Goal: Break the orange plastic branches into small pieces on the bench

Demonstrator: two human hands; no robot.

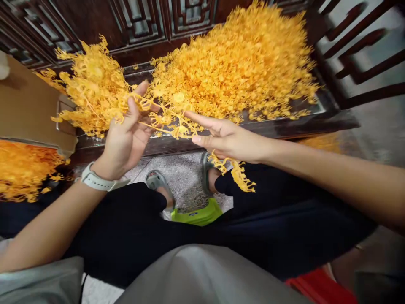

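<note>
My left hand (124, 137), with a pale watch strap at the wrist, holds a branching yellow plastic sprue (179, 130) between thumb and fingers. Small moulded shapes hang along its thin runners. From the other side my right hand (226, 137) has its thumb and forefinger at the sprue's right end. A loose yellow plastic piece (243, 176) dangles below the right palm; its upper end is hidden by the hand. Just behind the left hand rises a smaller yellow pile (98, 74) of sprues, whose strands overlap the held one.
A large heap of small yellow pieces (234, 69) covers much of the dark wooden bench (284, 130). To the left stands a cardboard box (31, 101), with orange-yellow pieces (25, 169) below it. A lime-green object (202, 215) lies between my feet, and something red (322, 287) is lower right.
</note>
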